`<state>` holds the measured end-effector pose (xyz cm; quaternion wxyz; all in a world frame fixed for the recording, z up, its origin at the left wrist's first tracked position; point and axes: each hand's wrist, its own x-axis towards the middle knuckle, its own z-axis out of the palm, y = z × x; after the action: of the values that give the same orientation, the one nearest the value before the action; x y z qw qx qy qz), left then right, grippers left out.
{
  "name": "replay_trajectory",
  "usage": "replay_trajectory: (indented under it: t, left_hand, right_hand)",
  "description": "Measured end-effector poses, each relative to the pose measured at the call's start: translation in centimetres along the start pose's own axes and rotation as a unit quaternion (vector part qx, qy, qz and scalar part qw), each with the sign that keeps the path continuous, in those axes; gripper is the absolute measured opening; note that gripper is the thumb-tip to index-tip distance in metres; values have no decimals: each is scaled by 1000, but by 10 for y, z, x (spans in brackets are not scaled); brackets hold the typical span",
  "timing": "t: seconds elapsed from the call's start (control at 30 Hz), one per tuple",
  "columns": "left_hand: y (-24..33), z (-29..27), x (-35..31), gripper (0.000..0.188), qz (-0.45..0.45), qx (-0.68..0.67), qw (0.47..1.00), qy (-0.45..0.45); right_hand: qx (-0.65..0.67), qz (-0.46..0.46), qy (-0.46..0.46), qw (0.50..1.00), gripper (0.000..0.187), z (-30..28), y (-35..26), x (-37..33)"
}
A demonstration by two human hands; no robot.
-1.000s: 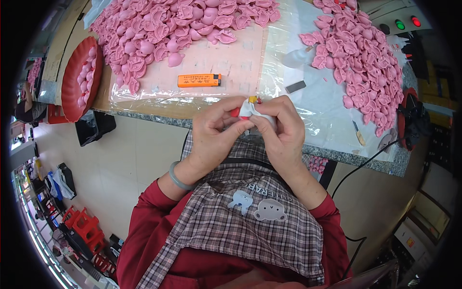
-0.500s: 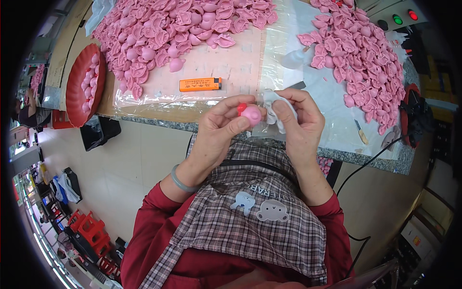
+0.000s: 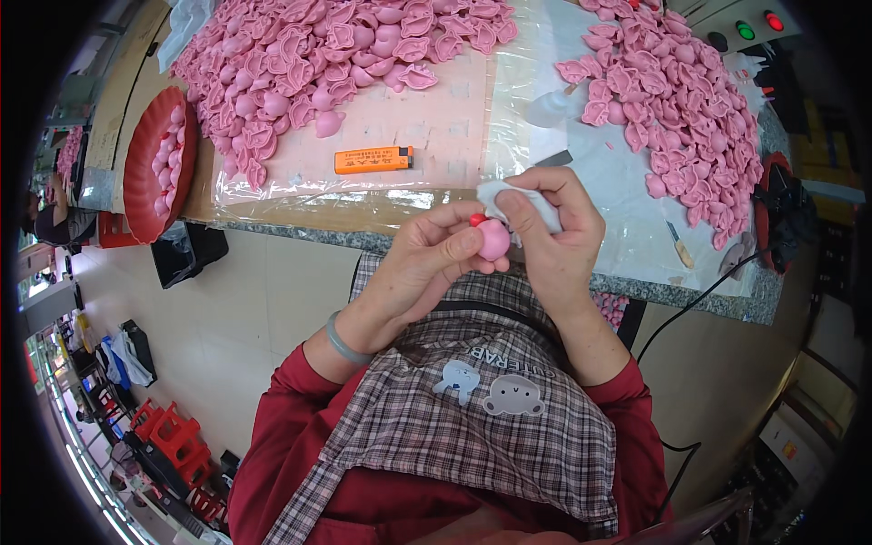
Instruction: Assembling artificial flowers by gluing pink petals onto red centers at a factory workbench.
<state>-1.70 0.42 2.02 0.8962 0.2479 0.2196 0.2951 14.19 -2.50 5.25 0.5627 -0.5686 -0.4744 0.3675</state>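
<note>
Between the thumb and fingers of my left hand (image 3: 434,256) is a small pink ball-shaped piece (image 3: 493,241) with a red part (image 3: 477,220) at its top. My right hand (image 3: 556,238) is closed on a crumpled white cloth (image 3: 530,205), held right against the pink piece. Both hands are in front of the table's near edge, above my checked apron. An orange lighter (image 3: 373,160) lies on the table beyond my left hand. Behind it spreads a big heap of pink shell-like pieces (image 3: 300,64).
A second heap of pink pieces (image 3: 677,118) covers the table's right side. A red fluted tray (image 3: 136,168) with pink-and-red pieces stands at the left edge. A clear bottle (image 3: 552,109), a small dark blade (image 3: 556,158) and a brush-like tool (image 3: 679,245) lie at right.
My left hand has turned the pink piece and brought it slightly lower and to the right. The cloth in my right hand has come closer, against the piece.
</note>
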Motion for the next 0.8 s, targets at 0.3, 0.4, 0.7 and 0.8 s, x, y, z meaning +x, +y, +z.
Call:
replay_trajectory:
  t: [0.3,0.4,0.7,0.8]
  left_hand:
    - [-4,1,3,31,15,-81,996,17]
    - [-6,0,4,30,12,-49,999,19]
    - [6,11,-5,30,-21,-1,998,-61]
    - [7,14,1,42,32,3,999,-8]
  right_hand:
    - [-17,-120,-45,992,17,-14,5,-4]
    - [-128,-280,-65,949,22,-6,8,-3]
    - [-6,-2,45,999,14,1,10,6]
    - [-90,-117,-4,989,10,-4,24,20]
